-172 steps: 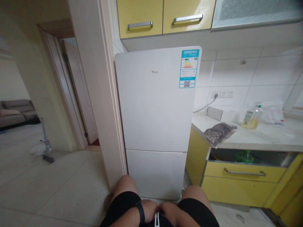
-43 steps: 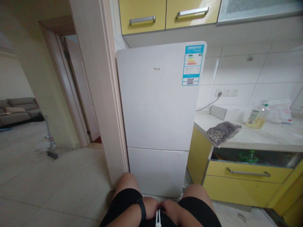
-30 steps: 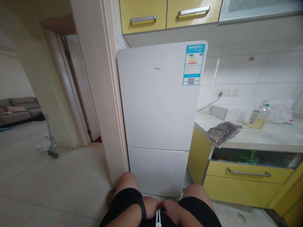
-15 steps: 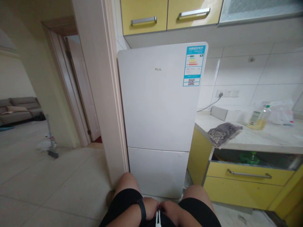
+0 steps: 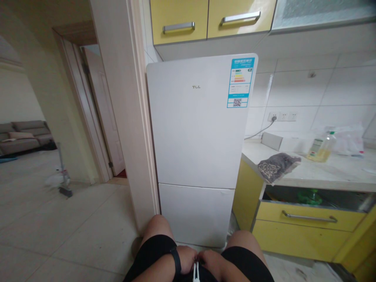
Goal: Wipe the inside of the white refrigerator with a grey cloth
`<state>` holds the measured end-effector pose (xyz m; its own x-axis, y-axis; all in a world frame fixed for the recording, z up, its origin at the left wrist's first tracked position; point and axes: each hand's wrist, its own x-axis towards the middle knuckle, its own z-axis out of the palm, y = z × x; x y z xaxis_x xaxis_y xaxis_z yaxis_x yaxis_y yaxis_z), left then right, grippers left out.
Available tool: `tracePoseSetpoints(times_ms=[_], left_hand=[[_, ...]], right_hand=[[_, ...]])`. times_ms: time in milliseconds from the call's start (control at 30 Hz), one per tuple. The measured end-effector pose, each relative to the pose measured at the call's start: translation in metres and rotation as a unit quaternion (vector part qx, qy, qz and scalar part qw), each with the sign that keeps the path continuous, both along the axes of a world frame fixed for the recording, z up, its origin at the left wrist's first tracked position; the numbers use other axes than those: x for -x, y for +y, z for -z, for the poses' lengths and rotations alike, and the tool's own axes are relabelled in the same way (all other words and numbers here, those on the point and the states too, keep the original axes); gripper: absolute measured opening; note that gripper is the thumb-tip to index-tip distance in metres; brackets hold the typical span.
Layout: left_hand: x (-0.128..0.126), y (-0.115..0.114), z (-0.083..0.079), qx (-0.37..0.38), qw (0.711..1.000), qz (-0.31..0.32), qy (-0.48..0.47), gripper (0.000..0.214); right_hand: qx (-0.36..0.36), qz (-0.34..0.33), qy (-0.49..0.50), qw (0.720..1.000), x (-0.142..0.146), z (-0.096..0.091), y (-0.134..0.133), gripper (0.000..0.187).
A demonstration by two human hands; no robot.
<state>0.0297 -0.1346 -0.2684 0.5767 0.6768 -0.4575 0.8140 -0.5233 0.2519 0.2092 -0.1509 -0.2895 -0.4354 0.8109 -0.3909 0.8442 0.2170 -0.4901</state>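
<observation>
At the bottom middle, my left hand (image 5: 187,258) and my right hand (image 5: 210,260) meet between my thighs. Both are closed, with the fingers curled inward and mostly hidden. Whether anything is pinched in them cannot be seen. A white drawstring (image 5: 196,273) hangs just below the point where they meet, over my black shorts (image 5: 157,250). Around my left wrist sits a dark band (image 5: 176,260). Straight ahead stands a white two-door fridge (image 5: 195,137), both doors closed, with a blue-edged energy label (image 5: 241,83) at its upper right.
On the right, a white counter (image 5: 329,172) carries a grey patterned cloth (image 5: 279,166) and a bottle of yellow liquid (image 5: 321,148). Beneath is a partly pulled-out yellow drawer (image 5: 308,215). A door frame (image 5: 123,98) borders the fridge's left side. Farther left are a broom (image 5: 65,191) and a sofa (image 5: 26,135).
</observation>
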Motion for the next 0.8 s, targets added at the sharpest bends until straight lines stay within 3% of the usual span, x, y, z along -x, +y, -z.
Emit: tracePoseSetpoints(times_ms=[800], left_hand=[[-0.0006, 0.0002, -0.0013, -0.001, 1.0, 0.007, -0.01, 0.038]], right_hand=[[-0.004, -0.005, -0.005, 1.0, 0.0004, -0.0019, -0.0015, 0.042]])
